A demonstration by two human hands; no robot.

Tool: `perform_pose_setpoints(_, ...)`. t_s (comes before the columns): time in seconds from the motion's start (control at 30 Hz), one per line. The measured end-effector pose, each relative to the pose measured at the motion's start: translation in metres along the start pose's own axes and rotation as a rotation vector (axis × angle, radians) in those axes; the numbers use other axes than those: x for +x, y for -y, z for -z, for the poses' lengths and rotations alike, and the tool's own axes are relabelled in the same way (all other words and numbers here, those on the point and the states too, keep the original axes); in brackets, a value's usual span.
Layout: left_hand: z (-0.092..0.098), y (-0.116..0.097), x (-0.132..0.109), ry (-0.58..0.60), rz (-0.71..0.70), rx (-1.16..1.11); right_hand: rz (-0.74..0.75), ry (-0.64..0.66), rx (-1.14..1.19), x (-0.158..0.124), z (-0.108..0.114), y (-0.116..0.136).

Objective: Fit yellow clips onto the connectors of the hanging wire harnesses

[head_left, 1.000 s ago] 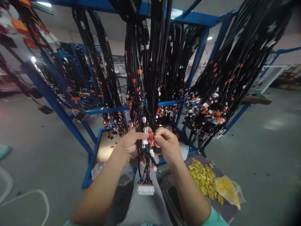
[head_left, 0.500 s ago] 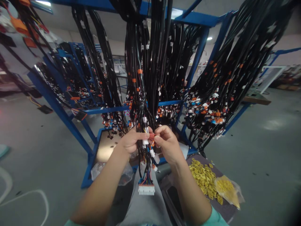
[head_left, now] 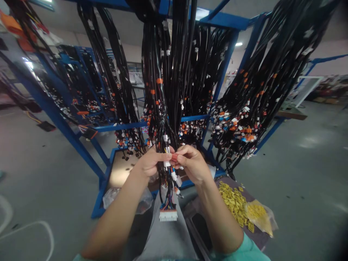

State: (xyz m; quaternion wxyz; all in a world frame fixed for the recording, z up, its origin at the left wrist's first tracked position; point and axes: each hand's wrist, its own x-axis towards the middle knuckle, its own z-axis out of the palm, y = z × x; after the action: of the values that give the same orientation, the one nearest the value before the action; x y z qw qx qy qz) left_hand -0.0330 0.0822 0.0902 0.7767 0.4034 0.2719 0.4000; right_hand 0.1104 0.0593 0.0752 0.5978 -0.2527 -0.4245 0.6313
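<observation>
Between my two hands is a small red connector point(head_left: 174, 157), part of a black wire harness point(head_left: 162, 119) hanging from above. My left hand point(head_left: 152, 161) is closed, its thumb and fingers pinching the connector's left side, with white connectors of the harness right beside the thumb. From the right, my right hand point(head_left: 192, 164) pinches the connector's other end between thumb and fingertips. Below the hands dangle smaller white plugs point(head_left: 174, 176) and coloured wires. A wide white multi-pin connector point(head_left: 168, 216) hangs lowest, over my grey trouser leg.
A blue metal rack point(head_left: 99, 174) holds many hanging harnesses point(head_left: 244, 105) on both sides. Yellow plastic clips point(head_left: 233, 203) lie heaped on a dark surface at the right, beside a clear bag point(head_left: 261, 215) of them. Plastic bags point(head_left: 112, 195) lie on the rack's base.
The view has shifted slightly. My right hand's fingers have closed in nearer to the red connector, and the orange bit below them is now mostly hidden.
</observation>
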Motion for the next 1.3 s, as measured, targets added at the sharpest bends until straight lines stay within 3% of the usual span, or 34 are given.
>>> perform_pose_setpoints(0.2, 0.003, 0.0, 0.002, 0.011, 0.004, -0.005, -0.019, -0.021, -0.009, 0.0, 0.001, 0.0)
perform_pose_setpoints(0.43, 0.012, 0.003, 0.003, 0.016, 0.026, -0.021, -0.07, 0.052, -0.093, -0.009, 0.003, 0.008)
perform_pose_setpoints(1.0, 0.003, 0.001, 0.0, -0.054, -0.005, -0.003, -0.057, -0.021, -0.077, -0.007, -0.002, 0.009)
perform_pose_setpoints(1.2, -0.002, 0.004, 0.0, -0.07, 0.052, -0.122, -0.047, -0.061, 0.011, -0.007, 0.01, -0.002)
perform_pose_setpoints(1.3, -0.002, 0.004, -0.002, -0.066, 0.105, -0.234, -0.045, -0.091, -0.065, -0.018, 0.019, -0.014)
